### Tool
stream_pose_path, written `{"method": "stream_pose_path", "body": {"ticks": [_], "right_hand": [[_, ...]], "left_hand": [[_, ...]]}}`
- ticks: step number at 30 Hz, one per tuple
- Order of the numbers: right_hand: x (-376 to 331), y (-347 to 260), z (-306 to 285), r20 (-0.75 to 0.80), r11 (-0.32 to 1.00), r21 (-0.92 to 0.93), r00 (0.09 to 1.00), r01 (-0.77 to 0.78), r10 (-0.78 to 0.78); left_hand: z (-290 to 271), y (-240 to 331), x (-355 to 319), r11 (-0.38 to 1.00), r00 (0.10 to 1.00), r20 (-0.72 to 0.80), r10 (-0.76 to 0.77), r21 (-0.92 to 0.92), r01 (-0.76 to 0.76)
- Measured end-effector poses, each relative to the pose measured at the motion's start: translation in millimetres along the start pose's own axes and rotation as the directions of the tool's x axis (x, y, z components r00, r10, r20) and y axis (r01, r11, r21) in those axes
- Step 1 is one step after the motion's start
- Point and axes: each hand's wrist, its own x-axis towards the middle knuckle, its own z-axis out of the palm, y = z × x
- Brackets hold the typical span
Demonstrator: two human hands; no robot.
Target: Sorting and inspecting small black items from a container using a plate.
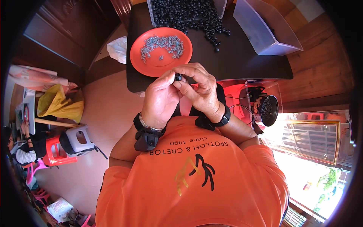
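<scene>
Over the near edge of the table, my left hand (160, 99) and my right hand (199, 87) meet at the fingertips. Between them sits a small black barrel-shaped plastic part (177, 76) with a hole in it. The fingers of both hands are closed on this part; whether a smaller piece is held with it is hidden. Just beyond my hands, a round orange plate (139, 63) carries many tiny silvery metal pieces, perhaps springs. Farther back, a heap of similar black parts (185, 15) spills from a clear bin onto the tabletop.
The dark table (234, 60) also bears a translucent plastic bin (270, 34) at the far right. Below its right side, a clear box (280, 92) stands beside a round black container (269, 110) of small dark pieces. Stools (81, 140) and another person's arm (27, 132) are at the left.
</scene>
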Motion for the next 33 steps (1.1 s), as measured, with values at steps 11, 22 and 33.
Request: {"method": "stream_pose_path", "body": {"ticks": [11,22,33], "right_hand": [[0,-2,2,-0.039,0.998,-0.035,0.998,0.054,-0.055],[-2,6,13,-0.120,0.954,-0.226,0.967,0.195,-0.226],[122,20,-155,-0.358,0.744,-0.665,0.901,-0.064,-0.244]], "left_hand": [[1,-1,1,1.000,1.000,0.025,0.000,0.003,0.000],[0,-8,1,0.995,0.997,0.029,0.072,0.060,-0.074],[-20,18,-8,0.998,0.996,-0.082,-0.018,0.063,0.023]]}}
